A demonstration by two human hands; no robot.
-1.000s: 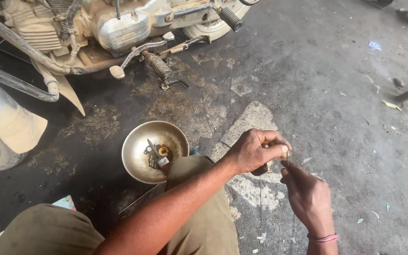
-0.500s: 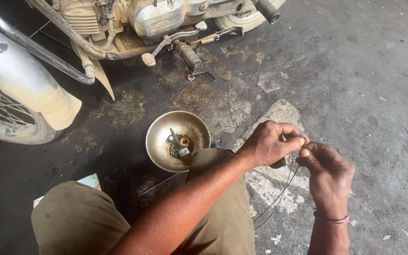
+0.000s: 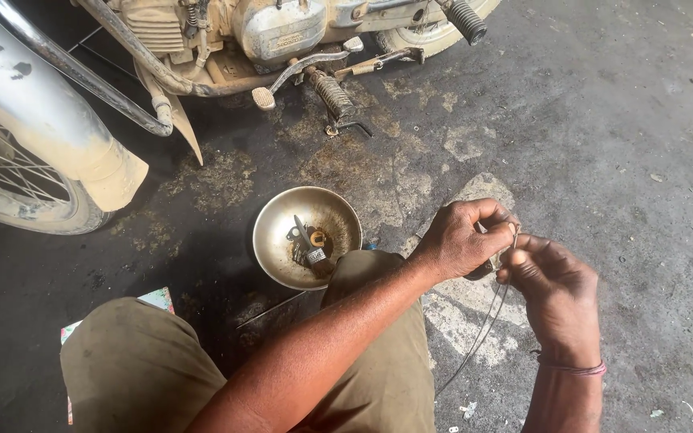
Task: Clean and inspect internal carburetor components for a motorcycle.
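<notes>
Hands, left (image 3: 463,240) and right (image 3: 551,285), pinch thin cable (image 3: 487,321) closed; likely light, springy, slippery; grip near its end.

bowl (image 3: 270,232): dull metal | wire (image 3: 483,325): thin metal | floor (image 3: 603,144): rough concrete

Roadside repair spot: dusty motorcycle (image 3: 266,40), oil-stained concrete floor (image 3: 603,120).
</notes>
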